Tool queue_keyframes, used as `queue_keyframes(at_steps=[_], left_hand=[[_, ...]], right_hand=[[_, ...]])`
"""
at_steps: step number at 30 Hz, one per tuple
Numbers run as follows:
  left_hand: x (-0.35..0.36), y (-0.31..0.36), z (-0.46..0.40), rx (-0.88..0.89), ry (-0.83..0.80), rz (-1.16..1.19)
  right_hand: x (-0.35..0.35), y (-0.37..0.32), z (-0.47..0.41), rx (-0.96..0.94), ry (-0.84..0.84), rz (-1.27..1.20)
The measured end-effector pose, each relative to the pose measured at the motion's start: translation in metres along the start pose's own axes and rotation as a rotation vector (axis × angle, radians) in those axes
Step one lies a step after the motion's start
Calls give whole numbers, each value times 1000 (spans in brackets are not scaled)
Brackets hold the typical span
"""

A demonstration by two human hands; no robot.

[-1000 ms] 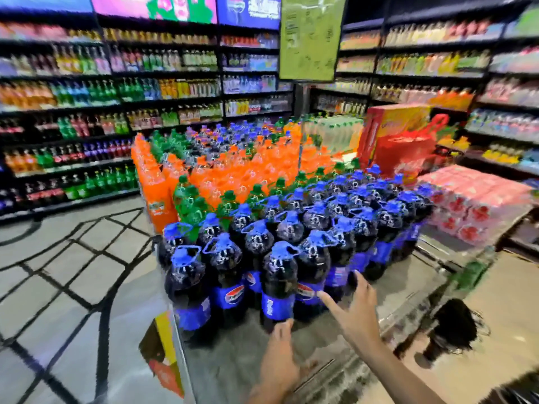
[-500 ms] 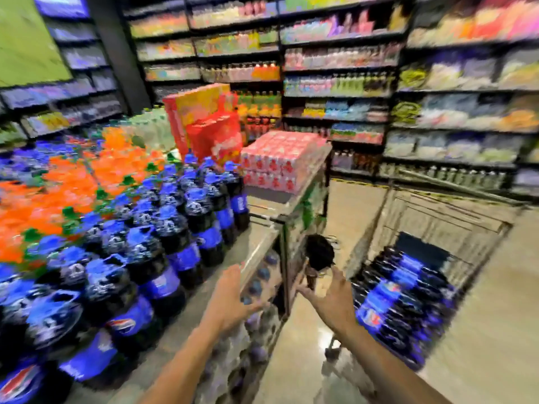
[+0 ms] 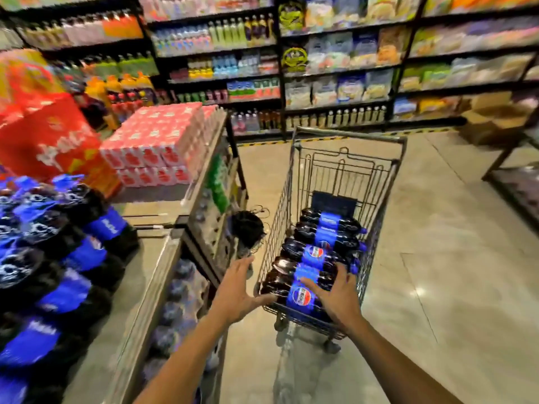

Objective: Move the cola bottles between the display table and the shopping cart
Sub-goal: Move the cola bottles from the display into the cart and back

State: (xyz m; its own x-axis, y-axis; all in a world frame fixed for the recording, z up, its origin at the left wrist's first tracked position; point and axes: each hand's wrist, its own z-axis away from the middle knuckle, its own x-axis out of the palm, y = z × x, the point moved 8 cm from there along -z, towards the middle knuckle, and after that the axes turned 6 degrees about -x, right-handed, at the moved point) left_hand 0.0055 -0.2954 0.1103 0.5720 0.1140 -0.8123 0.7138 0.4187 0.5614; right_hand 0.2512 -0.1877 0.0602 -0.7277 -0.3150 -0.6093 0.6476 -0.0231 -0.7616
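While several cola bottles point(image 3: 313, 258) lie on their sides in the shopping cart point(image 3: 347, 170), many more stand upright in rows on the counter point(image 3: 140, 287) at the left, so I judge the task to be somewhere in the middle. From this one moment I cannot say in which direction the bottles go. Both hands reach toward the cart and hold nothing, so it seems probable that a bottle will now be taken out of it.

In the cart the bottles lie in a row from near to far, with blue labels up and caps toward the right wall. The nearest bottle point(image 3: 300, 297) is directly under the hands.

The right hand point(image 3: 335, 295) is stretched forward over the near end of the cart, palm down, fingers spread and straight; it is on or just above the nearest bottle, and I cannot tell if it touches. The left hand point(image 3: 237, 290) is beside the near left corner of the cart, fingers also released and spread, the thumb pointing toward the bottle's base. Neither hand grasps anything yet.

Farther on the counter are red packs point(image 3: 157, 147) and a red carton point(image 3: 49, 138). Behind the cart, shelves point(image 3: 335, 83) of drinks and bags fill the far wall.
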Motion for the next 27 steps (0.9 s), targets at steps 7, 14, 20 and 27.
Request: queue_keyframes(at_steps=[7, 14, 20, 27], left_hand=[[93, 2, -74, 80, -299, -77], [149, -22, -100, -24, -472, -238], [153, -29, -115, -118, -485, -290], [189, -27, -169, 26, -634, -398]], right_hand=[[19, 88, -35, 201, 43, 16], [73, 139, -33, 355, -81, 25], [103, 131, -37, 493, -235, 7], [126, 164, -51, 759, -116, -254]])
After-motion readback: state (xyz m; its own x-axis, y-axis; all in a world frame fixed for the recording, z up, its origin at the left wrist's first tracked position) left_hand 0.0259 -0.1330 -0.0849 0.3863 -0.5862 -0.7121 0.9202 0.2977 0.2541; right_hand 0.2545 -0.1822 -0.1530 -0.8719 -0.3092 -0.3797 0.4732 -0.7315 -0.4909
